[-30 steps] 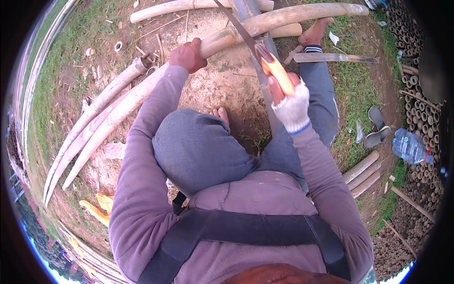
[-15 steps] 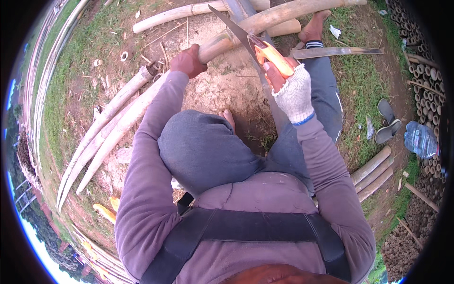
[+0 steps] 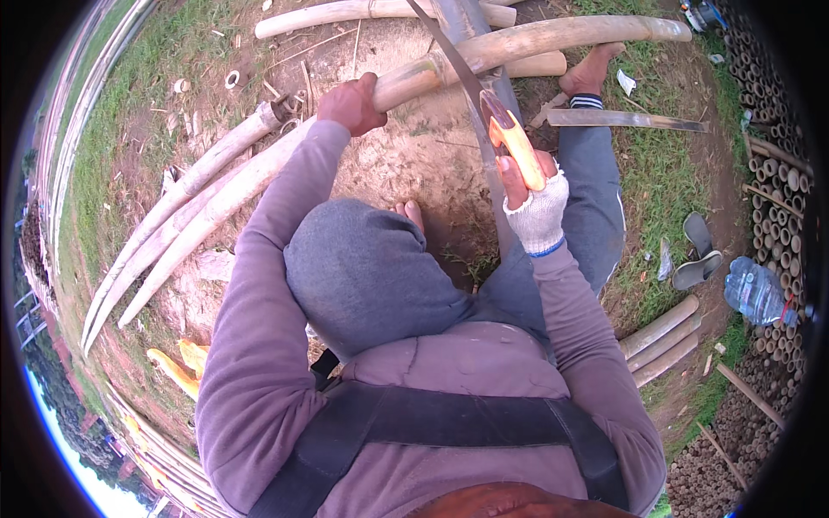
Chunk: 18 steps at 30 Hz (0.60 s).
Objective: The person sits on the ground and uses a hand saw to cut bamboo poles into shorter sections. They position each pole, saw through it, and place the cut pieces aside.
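A handsaw with an orange handle is gripped by my right hand, in a white fingerless glove with a blue cuff. Its curved blade lies across a bamboo pole, a short way from the pole's near left end. Bare and closed, my left hand grasps that end. Under the pole runs a grey beam, coming from between my legs. Whether the blade has cut into the pole is too small to tell.
Long bamboo poles lie left of my arm. A machete-like flat blade rests across my right shin. Slippers, a plastic bottle and short bamboo lengths are at right, beside stacked cut bamboo.
My right hand has drawn the saw back toward my body, its blade still across the pole. The left hand keeps its hold on the pole's end. The view has shifted slightly.
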Each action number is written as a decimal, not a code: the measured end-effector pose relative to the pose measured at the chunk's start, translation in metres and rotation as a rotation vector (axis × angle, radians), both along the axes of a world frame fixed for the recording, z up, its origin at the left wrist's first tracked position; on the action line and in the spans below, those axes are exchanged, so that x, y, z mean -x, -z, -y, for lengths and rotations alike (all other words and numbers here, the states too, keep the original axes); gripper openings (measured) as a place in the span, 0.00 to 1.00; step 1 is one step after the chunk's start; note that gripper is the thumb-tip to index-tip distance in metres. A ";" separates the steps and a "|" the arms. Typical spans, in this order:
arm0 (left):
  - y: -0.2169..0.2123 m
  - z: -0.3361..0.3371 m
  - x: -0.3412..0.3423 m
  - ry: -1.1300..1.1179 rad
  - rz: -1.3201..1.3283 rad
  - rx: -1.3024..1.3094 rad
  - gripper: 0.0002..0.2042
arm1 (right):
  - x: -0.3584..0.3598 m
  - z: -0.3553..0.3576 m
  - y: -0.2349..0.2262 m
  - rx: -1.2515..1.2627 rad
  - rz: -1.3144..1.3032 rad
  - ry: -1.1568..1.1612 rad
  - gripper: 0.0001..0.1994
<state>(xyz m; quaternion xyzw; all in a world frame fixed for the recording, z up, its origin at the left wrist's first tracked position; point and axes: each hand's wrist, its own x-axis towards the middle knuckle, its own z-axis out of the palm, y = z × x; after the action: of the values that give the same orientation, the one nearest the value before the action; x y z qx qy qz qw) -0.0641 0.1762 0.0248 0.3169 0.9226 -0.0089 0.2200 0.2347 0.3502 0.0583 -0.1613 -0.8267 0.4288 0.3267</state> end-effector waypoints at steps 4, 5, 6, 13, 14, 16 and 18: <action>0.003 0.002 0.000 0.001 -0.006 -0.017 0.26 | 0.009 -0.002 0.001 -0.017 -0.008 -0.029 0.12; 0.001 0.002 -0.001 -0.003 -0.006 -0.013 0.26 | 0.010 -0.003 0.002 -0.035 -0.003 -0.032 0.12; -0.002 0.000 -0.002 -0.006 -0.006 -0.010 0.25 | 0.012 -0.004 0.002 -0.049 0.010 -0.036 0.12; -0.010 0.000 -0.004 -0.018 0.017 -0.002 0.24 | -0.003 0.001 -0.010 -0.098 0.075 -0.027 0.13; -0.009 0.000 -0.004 -0.021 0.020 0.005 0.24 | -0.014 0.000 -0.011 -0.129 0.096 -0.027 0.13; -0.007 0.001 -0.002 -0.028 0.025 0.017 0.24 | -0.018 -0.003 -0.004 -0.136 0.073 -0.063 0.12; -0.002 -0.001 0.000 -0.028 0.013 0.008 0.25 | 0.000 -0.002 -0.002 -0.069 0.065 -0.063 0.11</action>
<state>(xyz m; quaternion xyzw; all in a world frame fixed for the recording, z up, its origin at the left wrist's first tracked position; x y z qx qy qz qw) -0.0641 0.1774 0.0267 0.3031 0.9254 -0.0077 0.2275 0.2344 0.3518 0.0605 -0.1379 -0.8558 0.4047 0.2912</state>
